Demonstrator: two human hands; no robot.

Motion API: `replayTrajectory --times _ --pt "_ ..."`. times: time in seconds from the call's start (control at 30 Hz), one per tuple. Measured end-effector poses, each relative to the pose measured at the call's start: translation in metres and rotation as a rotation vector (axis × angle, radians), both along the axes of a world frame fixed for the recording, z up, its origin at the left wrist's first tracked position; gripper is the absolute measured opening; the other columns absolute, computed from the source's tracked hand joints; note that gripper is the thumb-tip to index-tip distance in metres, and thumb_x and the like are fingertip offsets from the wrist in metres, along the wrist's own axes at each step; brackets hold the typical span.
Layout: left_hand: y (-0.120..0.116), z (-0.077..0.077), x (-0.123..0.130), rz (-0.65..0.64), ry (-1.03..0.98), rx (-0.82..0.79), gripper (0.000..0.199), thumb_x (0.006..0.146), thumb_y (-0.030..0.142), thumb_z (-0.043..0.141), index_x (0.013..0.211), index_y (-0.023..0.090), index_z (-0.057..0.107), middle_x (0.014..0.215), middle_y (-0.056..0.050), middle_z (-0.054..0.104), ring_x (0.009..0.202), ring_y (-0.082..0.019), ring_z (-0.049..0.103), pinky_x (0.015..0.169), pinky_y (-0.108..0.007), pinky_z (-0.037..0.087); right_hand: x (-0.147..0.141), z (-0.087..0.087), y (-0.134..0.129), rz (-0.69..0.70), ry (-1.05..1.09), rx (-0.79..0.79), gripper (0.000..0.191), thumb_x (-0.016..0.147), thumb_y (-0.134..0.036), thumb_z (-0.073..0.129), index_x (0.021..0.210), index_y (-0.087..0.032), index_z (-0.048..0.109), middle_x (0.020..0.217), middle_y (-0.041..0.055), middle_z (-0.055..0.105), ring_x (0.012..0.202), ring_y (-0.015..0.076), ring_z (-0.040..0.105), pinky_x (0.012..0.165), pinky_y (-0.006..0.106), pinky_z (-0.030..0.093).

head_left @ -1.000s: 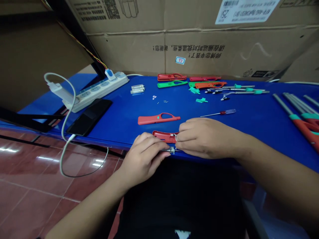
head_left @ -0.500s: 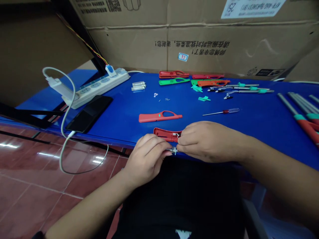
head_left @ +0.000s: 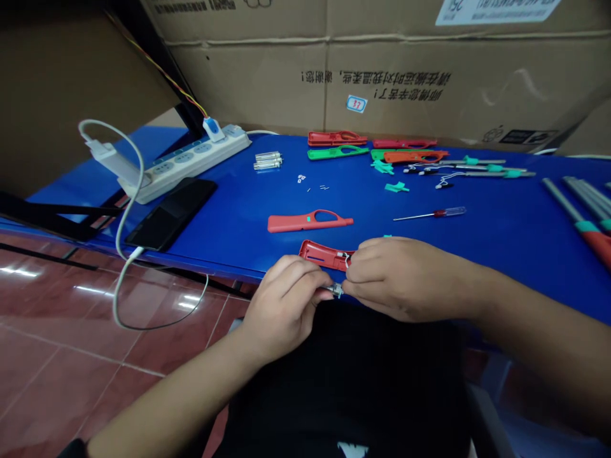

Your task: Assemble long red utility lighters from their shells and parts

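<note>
My left hand (head_left: pixel 289 305) is closed, pinching a small clear fuel tank (head_left: pixel 335 290) with a metallic end. Close to the tank's end, my right hand (head_left: pixel 401 277) has its fingers pressed together, and what they grip is hidden. Behind my fingertips an open red lighter shell half (head_left: pixel 317 253) lies on the table, with a small black and white wired part (head_left: pixel 344 257) in it. My right hand covers the shell's right end. Farther back rests the matching red shell half (head_left: pixel 305 222), with a small green piece on it.
A screwdriver (head_left: pixel 434 214) lies to the right. Behind are spare clear tanks (head_left: pixel 268 162), green shells (head_left: pixel 334 152), green triggers (head_left: pixel 396 187) and metal tubes (head_left: pixel 506 173) with wires. At left, a phone (head_left: pixel 172 213) with a cable lies beside a power strip (head_left: pixel 191 159).
The view has shifted slightly. Both hands keep nearly the same hold by the tank, and a bit of green now shows above my right hand.
</note>
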State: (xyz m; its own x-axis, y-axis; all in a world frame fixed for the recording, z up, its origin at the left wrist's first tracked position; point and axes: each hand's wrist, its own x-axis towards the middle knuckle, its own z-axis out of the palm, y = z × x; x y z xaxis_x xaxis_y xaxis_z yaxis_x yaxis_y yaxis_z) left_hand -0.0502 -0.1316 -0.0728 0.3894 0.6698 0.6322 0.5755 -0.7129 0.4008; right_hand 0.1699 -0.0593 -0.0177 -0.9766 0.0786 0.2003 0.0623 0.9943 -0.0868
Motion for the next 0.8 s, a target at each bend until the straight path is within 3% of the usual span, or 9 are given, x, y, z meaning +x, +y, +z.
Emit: replayTrajectory --times 0.2,0.33,0.57,0.8 --pt "0.000 0.002 -0.003 -0.010 0.034 -0.027 0.015 0.090 0.008 0.066 0.104 0.012 0.062 0.096 -0.007 0.067 0.088 -0.017 0.056 0.083 -0.036 0.048 0.001 0.007 0.001 -0.070 -0.023 0.023 0.029 0.101 -0.017 0.043 0.086 -0.016 0.068 0.080 0.0040 0.066 0.073 0.0171 0.051 0.072 0.033 0.036" --pt "0.000 0.002 -0.005 -0.015 0.093 -0.012 0.028 0.092 0.012 0.065 0.120 0.010 0.062 0.098 -0.009 0.066 0.091 -0.019 0.056 0.084 -0.037 0.049 0.007 0.012 -0.010 -0.268 -0.019 -0.052 0.021 0.098 -0.025 0.051 0.090 -0.017 0.069 0.086 0.0048 0.067 0.079 0.0201 0.052 0.076 0.035 0.038" --pt "-0.001 0.002 -0.005 0.007 0.111 0.017 0.021 0.094 0.014 0.063 0.115 0.012 0.064 0.097 -0.009 0.066 0.087 -0.019 0.056 0.079 -0.036 0.049 0.007 -0.003 -0.033 -0.472 0.026 -0.094 0.018 0.094 -0.023 0.055 0.091 -0.019 0.072 0.091 0.0048 0.067 0.085 0.0219 0.055 0.079 0.038 0.038" --pt "-0.001 0.003 -0.004 -0.011 0.091 0.018 0.020 0.092 0.012 0.065 0.112 0.011 0.064 0.098 -0.010 0.068 0.088 -0.019 0.058 0.082 -0.037 0.049 0.003 -0.010 -0.040 -0.552 0.100 -0.150 0.017 0.094 -0.021 0.054 0.088 -0.018 0.070 0.087 0.0035 0.070 0.083 0.0202 0.055 0.077 0.037 0.038"
